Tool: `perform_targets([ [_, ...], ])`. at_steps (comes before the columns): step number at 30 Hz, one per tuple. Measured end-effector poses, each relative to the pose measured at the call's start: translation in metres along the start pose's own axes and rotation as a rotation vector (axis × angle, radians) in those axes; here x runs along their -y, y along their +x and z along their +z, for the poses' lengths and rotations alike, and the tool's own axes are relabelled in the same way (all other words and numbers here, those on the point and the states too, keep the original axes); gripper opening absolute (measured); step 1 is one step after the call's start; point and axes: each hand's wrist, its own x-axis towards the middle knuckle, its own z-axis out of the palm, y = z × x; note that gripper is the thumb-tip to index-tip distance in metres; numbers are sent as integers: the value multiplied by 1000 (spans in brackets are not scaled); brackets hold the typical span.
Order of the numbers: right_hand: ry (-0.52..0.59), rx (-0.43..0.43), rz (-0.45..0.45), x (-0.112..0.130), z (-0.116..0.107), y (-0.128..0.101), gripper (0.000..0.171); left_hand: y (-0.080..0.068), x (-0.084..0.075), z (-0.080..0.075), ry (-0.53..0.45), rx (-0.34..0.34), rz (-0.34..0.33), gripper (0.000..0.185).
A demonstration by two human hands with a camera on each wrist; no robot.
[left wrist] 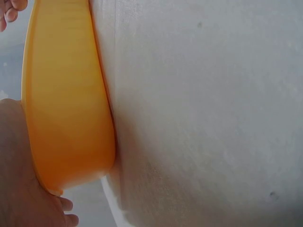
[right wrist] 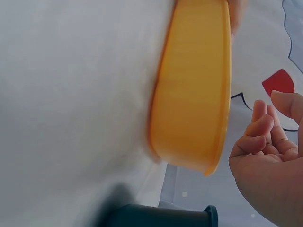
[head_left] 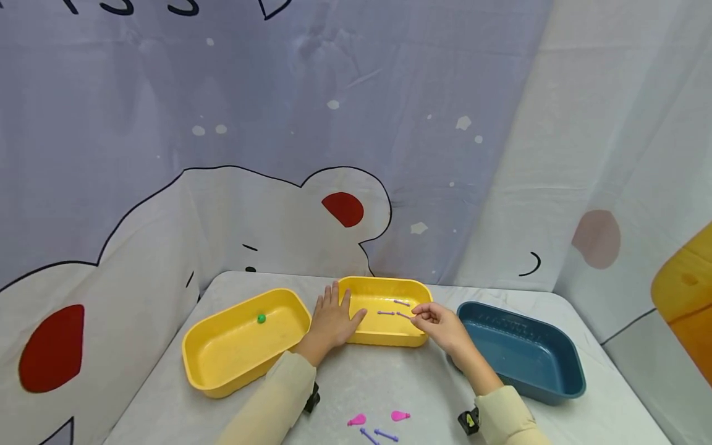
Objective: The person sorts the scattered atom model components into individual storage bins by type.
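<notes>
Fingers outstretched, our left hand rests on the left end of the middle tray, probably steadying it; inside its right half our right hand meets a purple stick, pinching or loose, we can't tell.

The left sleeve and right sleeve are pale cream. The left camera is black; the right camera, also black, bears a yellow-green mark. Left hand and right hand are bare.
</notes>
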Motion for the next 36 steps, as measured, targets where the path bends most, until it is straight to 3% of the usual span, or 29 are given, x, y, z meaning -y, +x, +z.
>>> perform_targets([
  [16, -11, 33, -31, -6, 0, -41, 21, 0, 0, -1, -5, -3, 10, 79],
  [26, -18, 102, -52, -14, 3, -57, 27, 2, 0, 1, 12, 2, -8, 82],
  [36, -6, 144, -105, -32, 15, -73, 22, 2, 1, 3, -4, -10, -3, 82],
])
